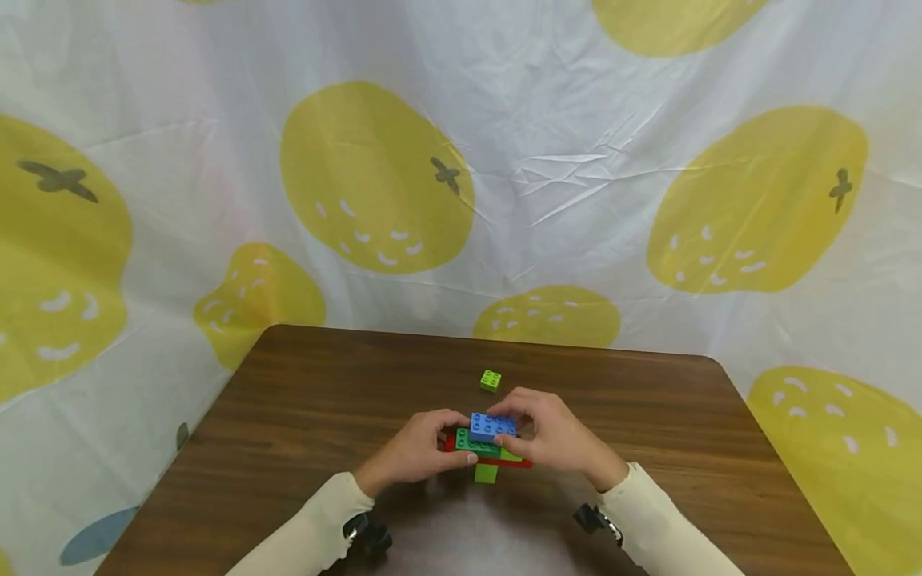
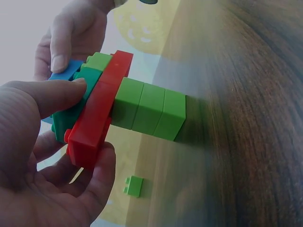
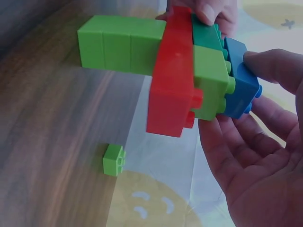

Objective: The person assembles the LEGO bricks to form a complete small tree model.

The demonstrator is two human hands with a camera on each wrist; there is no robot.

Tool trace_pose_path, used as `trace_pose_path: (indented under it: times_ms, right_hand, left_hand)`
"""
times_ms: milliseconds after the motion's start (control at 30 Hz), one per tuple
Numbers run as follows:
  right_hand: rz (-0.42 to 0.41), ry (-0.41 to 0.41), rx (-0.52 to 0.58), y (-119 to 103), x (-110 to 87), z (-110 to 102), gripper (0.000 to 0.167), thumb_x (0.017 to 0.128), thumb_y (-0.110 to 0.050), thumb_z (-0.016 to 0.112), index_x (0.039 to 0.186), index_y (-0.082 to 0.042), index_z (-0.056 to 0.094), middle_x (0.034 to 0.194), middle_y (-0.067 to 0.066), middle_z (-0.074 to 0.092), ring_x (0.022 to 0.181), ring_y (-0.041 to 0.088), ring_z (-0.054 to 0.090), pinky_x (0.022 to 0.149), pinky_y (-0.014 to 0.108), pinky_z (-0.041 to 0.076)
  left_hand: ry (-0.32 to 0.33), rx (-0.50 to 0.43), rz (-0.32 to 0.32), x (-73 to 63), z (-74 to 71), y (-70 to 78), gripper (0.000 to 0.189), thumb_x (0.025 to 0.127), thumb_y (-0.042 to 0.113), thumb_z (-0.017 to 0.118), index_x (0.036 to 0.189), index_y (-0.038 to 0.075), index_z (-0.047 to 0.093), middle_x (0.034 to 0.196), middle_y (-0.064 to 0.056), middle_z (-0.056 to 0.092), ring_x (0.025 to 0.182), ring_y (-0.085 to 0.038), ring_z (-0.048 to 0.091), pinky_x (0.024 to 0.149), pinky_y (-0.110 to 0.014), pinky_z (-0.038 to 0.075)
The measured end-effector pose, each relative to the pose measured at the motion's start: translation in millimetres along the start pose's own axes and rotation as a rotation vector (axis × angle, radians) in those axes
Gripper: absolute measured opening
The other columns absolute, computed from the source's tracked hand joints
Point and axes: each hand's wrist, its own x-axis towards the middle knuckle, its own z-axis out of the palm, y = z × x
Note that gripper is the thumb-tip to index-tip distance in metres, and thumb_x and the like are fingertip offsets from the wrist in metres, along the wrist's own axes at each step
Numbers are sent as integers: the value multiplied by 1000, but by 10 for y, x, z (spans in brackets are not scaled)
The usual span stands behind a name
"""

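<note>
A tower of light green toy bricks (image 2: 151,109) stands on the table and bears a long red brick (image 3: 173,71) across its top. On the red layer sit a dark green brick (image 2: 71,116) and a light green brick (image 3: 209,78), side by side. My left hand (image 1: 425,448) grips the dark green brick, thumb on its near side and fingers beyond. With thumb and fingers my right hand (image 1: 551,432) pinches a blue brick (image 3: 239,78), which lies over the studs of both, slightly askew in the right wrist view.
Farther back on the brown wooden table (image 1: 346,376) lies a loose light green brick (image 1: 491,382), studs up. A white curtain (image 1: 533,240) with yellow fruit prints hangs behind the table's far edge.
</note>
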Motion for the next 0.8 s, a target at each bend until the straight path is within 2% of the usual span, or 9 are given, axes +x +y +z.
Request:
trace_pose_path:
  times_ms: [100, 367, 533, 800]
  right_hand:
    - [-5, 0, 12, 3, -24, 31, 30, 93, -23, 83, 122, -17, 75, 112, -6, 73, 85, 4, 63, 69, 27, 59]
    - [-8, 4, 65, 2, -41, 90, 30, 95, -32, 81, 123, -18, 76, 112, -7, 73, 89, 5, 68, 70, 28, 61]
    - [-9, 25, 69, -4, -27, 98, 28, 95, -30, 82, 119, -17, 78, 106, -7, 74, 89, 4, 69, 72, 28, 62]
    - [-36, 37, 46, -40, 8, 98, 25, 91, -24, 86, 114, -14, 82, 97, -9, 72, 79, 2, 62, 63, 30, 59]
  left_hand:
    - [-2, 0, -3, -3, -4, -3, 44, 93, 35, 83, 127, 10, 71, 113, 1, 73, 92, -8, 65, 80, -24, 56]
    - [0, -2, 8, -18, -6, -9, 40, 94, 35, 82, 125, 12, 72, 110, 2, 73, 92, -7, 66, 79, -23, 57]
    - [11, 7, 7, -19, -7, 4, 40, 93, 35, 83, 124, 12, 72, 110, 2, 74, 91, -7, 66, 79, -24, 57]
    - [16, 23, 18, -16, -9, 3, 37, 93, 33, 84, 122, 13, 74, 108, 4, 74, 90, -5, 65, 80, -24, 56]
